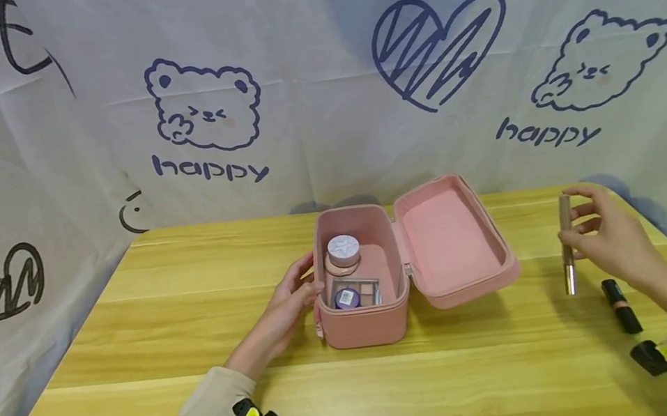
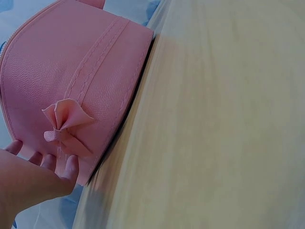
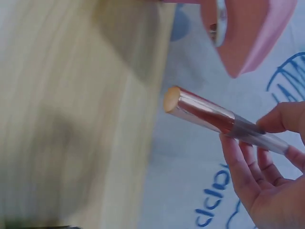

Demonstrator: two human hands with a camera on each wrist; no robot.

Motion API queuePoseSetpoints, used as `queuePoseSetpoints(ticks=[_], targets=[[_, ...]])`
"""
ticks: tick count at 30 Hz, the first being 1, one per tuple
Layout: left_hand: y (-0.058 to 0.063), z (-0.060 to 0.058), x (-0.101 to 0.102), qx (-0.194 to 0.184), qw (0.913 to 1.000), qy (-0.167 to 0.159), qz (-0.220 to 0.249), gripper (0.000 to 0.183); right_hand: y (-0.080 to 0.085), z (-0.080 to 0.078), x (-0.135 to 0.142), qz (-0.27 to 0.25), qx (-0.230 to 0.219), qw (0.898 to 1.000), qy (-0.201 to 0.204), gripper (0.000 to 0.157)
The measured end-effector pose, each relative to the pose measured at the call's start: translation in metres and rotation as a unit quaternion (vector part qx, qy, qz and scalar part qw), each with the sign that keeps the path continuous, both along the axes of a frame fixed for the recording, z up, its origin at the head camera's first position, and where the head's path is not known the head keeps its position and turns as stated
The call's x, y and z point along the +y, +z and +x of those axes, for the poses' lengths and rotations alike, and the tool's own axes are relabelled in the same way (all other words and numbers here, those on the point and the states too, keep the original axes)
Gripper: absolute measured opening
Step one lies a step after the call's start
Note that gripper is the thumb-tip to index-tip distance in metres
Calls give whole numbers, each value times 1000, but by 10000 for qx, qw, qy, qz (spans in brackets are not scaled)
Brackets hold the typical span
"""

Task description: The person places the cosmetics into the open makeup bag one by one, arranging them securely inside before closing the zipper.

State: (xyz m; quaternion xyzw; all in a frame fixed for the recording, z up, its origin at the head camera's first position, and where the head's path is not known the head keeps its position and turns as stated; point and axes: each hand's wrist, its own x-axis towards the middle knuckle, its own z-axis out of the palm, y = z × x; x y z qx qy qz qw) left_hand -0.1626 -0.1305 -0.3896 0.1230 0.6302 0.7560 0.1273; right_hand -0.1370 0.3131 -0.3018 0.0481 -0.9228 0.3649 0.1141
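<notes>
A pink cosmetic case (image 1: 365, 328) stands on the table with its lid (image 1: 454, 241) swung out to the right. My left hand (image 1: 280, 310) touches the case's left side, beside a pink bow (image 2: 71, 119) in the left wrist view. Inside the case are a round white-topped jar (image 1: 344, 249), an eyeshadow palette (image 1: 368, 290) and a small purple round pot (image 1: 347, 298). Further right, my right hand (image 1: 619, 241) pinches a slim cosmetic tube (image 1: 566, 226) above the table. Its shiny rose-gold end points down in the head view.
On the wooden table (image 1: 169, 349), a black lipstick (image 1: 621, 307) with a pinkish band lies below my right hand. A white cloth (image 1: 323, 132) with drawings hangs behind the table's far edge and along the left side.
</notes>
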Motion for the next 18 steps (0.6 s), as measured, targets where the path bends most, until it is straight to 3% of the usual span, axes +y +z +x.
queuePoseSetpoints(ticks=[7,18], targets=[[2,0,0,18,10000,45,-16,66,24,5,-11,180,1195,9925,-161,64],[3,3,0,26,10000,26,-45,68,48,15,-45,-144,1904,9816,25,67]])
